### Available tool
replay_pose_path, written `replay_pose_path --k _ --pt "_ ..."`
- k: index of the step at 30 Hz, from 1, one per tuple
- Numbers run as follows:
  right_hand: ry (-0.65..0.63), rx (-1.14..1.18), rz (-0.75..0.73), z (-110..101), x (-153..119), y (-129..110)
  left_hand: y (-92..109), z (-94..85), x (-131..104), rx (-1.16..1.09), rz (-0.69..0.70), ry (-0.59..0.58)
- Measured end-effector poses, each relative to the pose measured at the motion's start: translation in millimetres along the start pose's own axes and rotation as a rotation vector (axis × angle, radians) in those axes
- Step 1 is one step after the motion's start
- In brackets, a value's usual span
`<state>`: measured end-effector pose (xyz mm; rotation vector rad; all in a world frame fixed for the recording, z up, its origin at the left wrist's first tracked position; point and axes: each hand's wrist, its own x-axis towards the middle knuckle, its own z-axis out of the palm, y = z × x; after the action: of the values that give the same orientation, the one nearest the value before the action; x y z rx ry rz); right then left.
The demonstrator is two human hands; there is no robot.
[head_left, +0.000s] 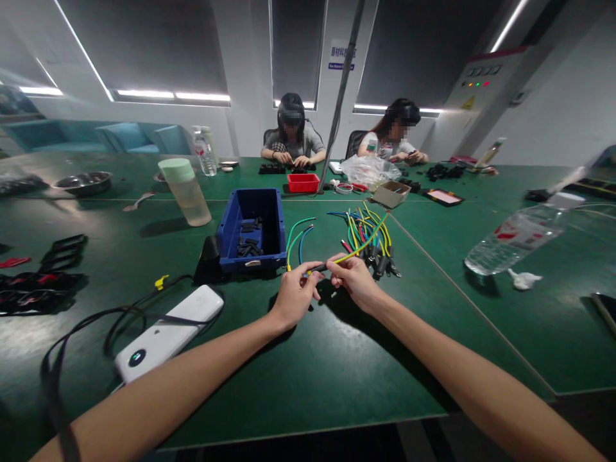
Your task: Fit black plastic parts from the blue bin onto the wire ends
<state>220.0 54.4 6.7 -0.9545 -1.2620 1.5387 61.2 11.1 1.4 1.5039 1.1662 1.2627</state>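
Just above the green table, my left hand [296,294] pinches a short black sleeve [317,269] between thumb and fingers. My right hand [357,280] is closed on the yellow-green wire [363,247], which runs from the sleeve up to the right. Beyond my right hand lies a bundle of coloured wires [356,224] with dark ends and metal lugs. A green wire [293,232] and a blue wire [302,242] rest behind my left hand. Small black sleeves [250,247] lie in the blue bin [226,240] just left of them.
A white power bank [168,333] with a black cable sits at left. Beyond it stands a green-lidded bottle [185,192]; a water bottle [514,234] tilts at right. Across the table [337,385], two people work near a red tray [303,183] and a small cardboard box [391,194].
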Motion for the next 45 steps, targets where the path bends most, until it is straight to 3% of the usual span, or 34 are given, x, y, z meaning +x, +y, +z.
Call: replay_pose_path --k 10,45 --pt "-0.029 0.02 0.0 -5.4 0.6 -12.0 0.4 -2.8 -2.4 -0.178 -0.012 -0.151" --pt "-0.052 0.051 -0.001 -6.7 0.3 -12.9 1.1 1.1 -0.3 -0.123 -0.055 -0.082"
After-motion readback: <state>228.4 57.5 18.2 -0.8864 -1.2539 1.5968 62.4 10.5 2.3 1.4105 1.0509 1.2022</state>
